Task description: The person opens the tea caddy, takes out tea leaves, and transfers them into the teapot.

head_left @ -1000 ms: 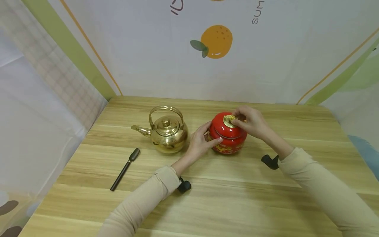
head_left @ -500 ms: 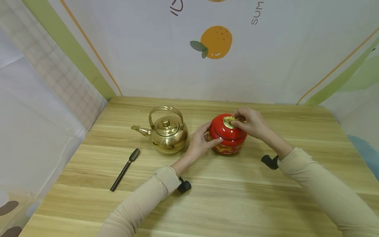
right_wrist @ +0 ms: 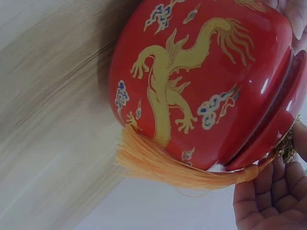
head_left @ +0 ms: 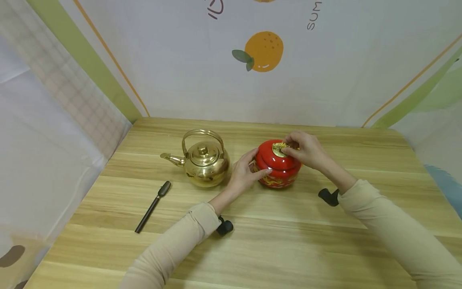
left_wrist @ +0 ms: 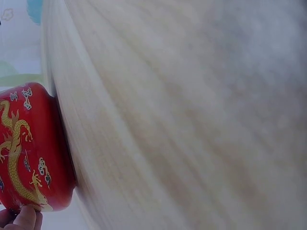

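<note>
A round red jar [head_left: 276,176] with gold dragons stands upright on the wooden table, right of the middle in the head view. Its red lid [head_left: 273,157] sits over the mouth, with a thin dark seam between lid and body in the right wrist view. My left hand [head_left: 243,173] holds the jar's left side, thumb at the front and fingers behind. With thumb and fingers, my right hand [head_left: 306,150] pinches the lid's gold knob [head_left: 278,149]. From the knob hangs an orange tassel [right_wrist: 177,170], lying along the jar's side.
A brass kettle [head_left: 205,170] stands just left of my left hand, its spout pointing left. Farther left and nearer lies a slim dark-handled tool [head_left: 153,206]. Black wrist cameras [head_left: 225,227] show beside both cuffs. A printed cloth [head_left: 306,92] hangs behind the table.
The lid has come down slightly onto the jar, its top sitting lower than before. My hands keep nearly the same places, and the kettle and dark tool have not moved.
</note>
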Action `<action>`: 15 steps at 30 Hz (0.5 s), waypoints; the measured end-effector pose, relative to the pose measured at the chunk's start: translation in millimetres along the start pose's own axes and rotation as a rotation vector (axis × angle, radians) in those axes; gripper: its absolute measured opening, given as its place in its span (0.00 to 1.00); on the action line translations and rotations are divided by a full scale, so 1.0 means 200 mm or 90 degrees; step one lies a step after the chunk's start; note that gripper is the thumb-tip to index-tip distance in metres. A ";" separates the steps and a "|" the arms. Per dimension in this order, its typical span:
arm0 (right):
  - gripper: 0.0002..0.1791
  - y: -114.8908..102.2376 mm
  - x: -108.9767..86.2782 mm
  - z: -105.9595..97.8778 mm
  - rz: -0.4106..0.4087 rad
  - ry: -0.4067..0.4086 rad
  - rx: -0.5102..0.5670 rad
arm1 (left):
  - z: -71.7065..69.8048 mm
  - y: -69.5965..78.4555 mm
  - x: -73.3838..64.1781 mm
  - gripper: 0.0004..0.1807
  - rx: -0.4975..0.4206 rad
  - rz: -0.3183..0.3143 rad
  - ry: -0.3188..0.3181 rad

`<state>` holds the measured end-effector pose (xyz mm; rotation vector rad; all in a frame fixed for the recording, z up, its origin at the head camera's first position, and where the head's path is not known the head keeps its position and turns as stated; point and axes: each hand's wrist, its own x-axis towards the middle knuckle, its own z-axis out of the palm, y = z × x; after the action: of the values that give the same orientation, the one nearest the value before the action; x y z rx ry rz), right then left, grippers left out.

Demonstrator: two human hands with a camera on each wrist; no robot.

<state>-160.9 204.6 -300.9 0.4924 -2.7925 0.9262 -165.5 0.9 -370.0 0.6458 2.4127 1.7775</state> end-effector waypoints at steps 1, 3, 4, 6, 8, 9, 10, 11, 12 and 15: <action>0.07 0.00 0.00 0.00 -0.001 0.000 -0.002 | 0.00 0.00 0.00 0.38 0.002 0.000 0.000; 0.06 0.01 0.00 0.00 -0.002 0.002 -0.005 | 0.00 0.00 0.00 0.38 0.004 0.000 0.001; 0.06 0.01 0.00 0.01 -0.002 0.002 -0.005 | 0.00 0.00 0.00 0.38 0.004 0.000 0.002; 0.06 0.02 0.00 0.01 -0.003 0.004 -0.008 | 0.00 0.00 0.00 0.38 0.006 -0.002 0.003; 0.06 0.02 0.00 0.01 -0.003 0.004 -0.008 | 0.00 0.00 0.00 0.38 0.004 -0.001 0.002; 0.06 0.01 0.00 0.01 -0.003 0.004 -0.008 | 0.00 0.00 0.00 0.38 0.003 0.000 0.002; 0.06 0.01 0.00 0.01 -0.003 0.003 -0.007 | 0.00 0.00 0.00 0.38 0.003 0.000 0.002; 0.06 0.01 0.00 0.01 -0.004 0.003 -0.007 | 0.00 0.00 0.00 0.38 0.004 0.000 0.002; 0.06 0.01 0.00 0.01 -0.004 0.002 -0.005 | 0.00 -0.01 0.00 0.38 0.003 0.001 0.002; 0.07 0.01 0.00 0.01 -0.005 0.002 -0.001 | 0.00 -0.01 0.00 0.38 0.007 0.001 0.002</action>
<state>-162.2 204.8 -303.7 0.5013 -2.7855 0.9229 -166.3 0.7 -370.8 0.6461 2.4261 1.7683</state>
